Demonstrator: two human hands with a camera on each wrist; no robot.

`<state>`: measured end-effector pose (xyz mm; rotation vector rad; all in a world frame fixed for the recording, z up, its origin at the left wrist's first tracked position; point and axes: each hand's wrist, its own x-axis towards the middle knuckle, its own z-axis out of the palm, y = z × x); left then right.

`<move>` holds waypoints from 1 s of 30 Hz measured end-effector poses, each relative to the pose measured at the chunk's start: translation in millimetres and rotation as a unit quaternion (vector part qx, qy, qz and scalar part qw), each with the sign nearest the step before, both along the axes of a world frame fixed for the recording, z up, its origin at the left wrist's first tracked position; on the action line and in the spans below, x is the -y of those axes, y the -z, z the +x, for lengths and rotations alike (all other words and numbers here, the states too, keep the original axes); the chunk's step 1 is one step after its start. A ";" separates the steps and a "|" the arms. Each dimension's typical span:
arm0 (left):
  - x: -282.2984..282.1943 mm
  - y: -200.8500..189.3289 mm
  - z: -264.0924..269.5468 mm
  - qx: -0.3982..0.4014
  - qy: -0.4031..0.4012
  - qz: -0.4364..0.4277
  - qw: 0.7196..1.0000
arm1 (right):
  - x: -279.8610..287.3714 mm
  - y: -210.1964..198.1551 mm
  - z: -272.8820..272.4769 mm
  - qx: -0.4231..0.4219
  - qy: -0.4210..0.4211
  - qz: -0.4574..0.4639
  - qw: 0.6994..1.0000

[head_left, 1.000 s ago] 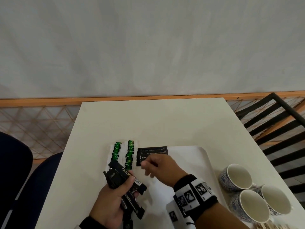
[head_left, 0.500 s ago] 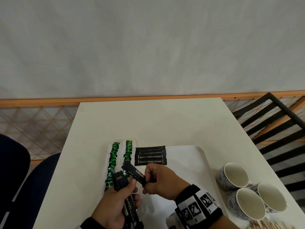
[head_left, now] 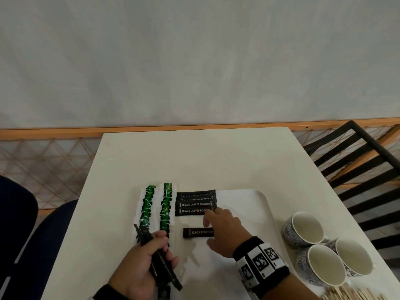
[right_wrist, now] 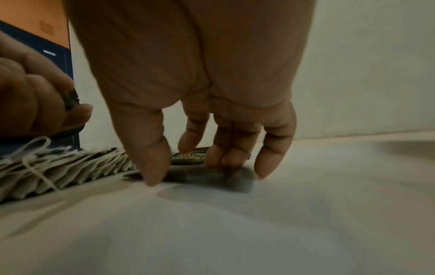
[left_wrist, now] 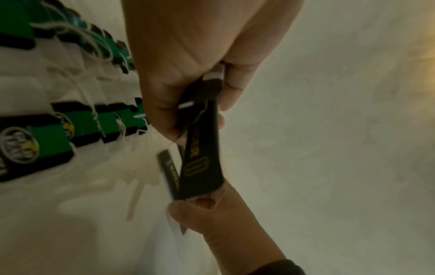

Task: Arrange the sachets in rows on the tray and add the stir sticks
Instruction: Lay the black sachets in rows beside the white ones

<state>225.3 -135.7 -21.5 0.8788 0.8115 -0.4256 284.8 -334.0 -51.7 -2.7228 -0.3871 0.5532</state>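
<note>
Two columns of green tea bags (head_left: 155, 207) and a stack of black coffee sachets (head_left: 195, 203) lie at the left of the white tray (head_left: 244, 204). One black sachet (head_left: 197, 232) lies flat on the tray just below the stack. My right hand (head_left: 216, 230) hovers over that sachet's right end. Its straight fingertips (right_wrist: 221, 165) rest on the sachet, with the thumb in front touching the tray. My left hand (head_left: 147, 265) grips a bundle of black sachets (head_left: 161, 259) near the tea bags (left_wrist: 47, 139); the bundle (left_wrist: 202, 167) sticks out of its fist.
Three patterned cups (head_left: 305, 229) stand on the table to the right of the tray. Wooden stir sticks (head_left: 355, 294) lie at the bottom right corner. A black slatted chair (head_left: 363, 169) is at the right and a dark blue seat (head_left: 21, 234) at the left.
My right hand pulled one black sachet out of the left hand's bundle and laid it flat on the tray below the stack. The left hand lowered its bundle slightly.
</note>
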 end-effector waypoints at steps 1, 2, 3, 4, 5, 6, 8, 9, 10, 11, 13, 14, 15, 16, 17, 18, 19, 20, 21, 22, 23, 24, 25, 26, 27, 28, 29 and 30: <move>-0.5 -0.5 0.1 -0.002 0.000 -0.003 1.000 | -0.2 1.4 -0.2 0.003 0.003 -0.006 1.000; -1.1 -0.8 0.1 -0.004 0.000 -0.007 1.000 | -0.2 3.0 -0.1 0.007 0.007 -0.012 1.000; -1.9 -0.9 0.0 -0.004 0.000 -0.010 1.000 | -0.3 4.2 0.3 0.013 0.009 -0.022 1.000; -2.7 -0.8 -0.6 -0.002 -0.001 -0.013 1.000 | -0.5 5.1 0.8 0.020 0.008 -0.037 0.999; -3.8 -0.8 -1.2 0.001 0.000 -0.016 1.000 | -0.8 5.7 2.0 0.025 0.003 -0.051 0.998; -4.4 -0.7 -1.5 0.006 0.000 -0.019 1.000 | -1.3 5.9 3.2 0.028 -0.002 -0.063 0.998; -4.9 -0.8 -1.7 0.014 0.002 -0.025 1.000 | -3.8 5.3 6.9 0.033 -0.011 -0.076 0.997; -4.6 -1.3 -1.4 0.017 0.005 -0.027 0.999 | -5.7 5.5 9.1 0.040 -0.015 -0.081 0.996; -4.1 -1.7 -1.2 0.020 0.008 -0.027 0.999 | -7.7 5.6 11.4 0.052 -0.019 -0.086 0.995; -3.5 -2.2 -1.0 0.022 0.011 -0.027 0.999 | -10.0 6.1 14.0 0.067 -0.021 -0.090 0.994; -2.9 -2.4 -1.3 0.024 0.015 -0.026 0.999 | -14.2 8.6 18.7 0.093 -0.020 -0.087 0.992; -2.9 -2.4 -1.5 0.025 0.016 -0.025 0.999 | -16.2 10.5 20.8 0.104 -0.018 -0.083 0.991; -3.3 -2.5 -1.9 0.026 0.014 -0.023 0.999 | -18.0 12.5 22.9 0.114 -0.016 -0.078 0.990; -3.8 -2.2 -2.0 0.027 0.010 -0.022 0.999 | -19.7 14.5 24.7 0.123 -0.014 -0.074 0.990; -4.5 -1.8 -2.1 0.029 0.006 -0.022 0.999 | -21.2 16.2 26.5 0.131 -0.013 -0.071 0.989; -5.4 -1.4 -2.3 0.032 0.003 -0.022 0.999 | -22.7 17.1 27.9 0.138 -0.013 -0.071 0.988; -5.7 -1.5 -2.4 0.035 0.003 -0.023 0.999 | -23.9 18.0 29.2 0.143 -0.014 -0.073 0.987; -5.8 -1.7 -2.6 0.037 0.002 -0.023 0.999 | -24.8 18.8 30.6 0.149 -0.013 -0.074 0.986; -5.6 -2.2 -2.6 0.039 0.003 -0.024 0.999 | -25.6 19.4 31.6 0.153 -0.012 -0.075 0.985; -5.4 -2.5 -2.5 0.039 0.004 -0.024 0.999 | -26.0 19.9 32.6 0.159 -0.009 -0.071 0.985; -4.8 -3.2 -2.4 0.039 0.005 -0.025 0.999 | -26.4 20.6 33.5 0.164 -0.006 -0.067 0.984; -4.5 -3.5 -2.2 0.039 0.007 -0.026 0.999 | -26.4 21.2 34.1 0.169 -0.004 -0.062 0.984; -4.2 -3.7 -2.3 0.037 0.012 -0.026 0.999 | -26.6 21.5 34.3 0.172 -0.004 -0.061 0.983; -4.2 -3.7 -2.1 0.035 0.017 -0.025 0.999 | -26.8 21.4 34.2 0.177 -0.006 -0.061 0.982; -4.4 -3.6 -2.2 0.034 0.021 -0.024 0.999 | -27.1 21.6 33.8 0.181 -0.007 -0.063 0.981; -4.7 -3.4 -2.2 0.034 0.025 -0.021 0.999 | -27.7 22.1 33.1 0.185 -0.008 -0.063 0.981; -5.0 -3.2 -1.9 0.035 0.028 -0.018 0.999 | -28.6 22.3 31.9 0.189 -0.008 -0.063 0.980; -5.2 -3.3 -1.5 0.038 0.032 -0.014 0.999 | -29.5 22.8 31.0 0.193 -0.007 -0.063 0.979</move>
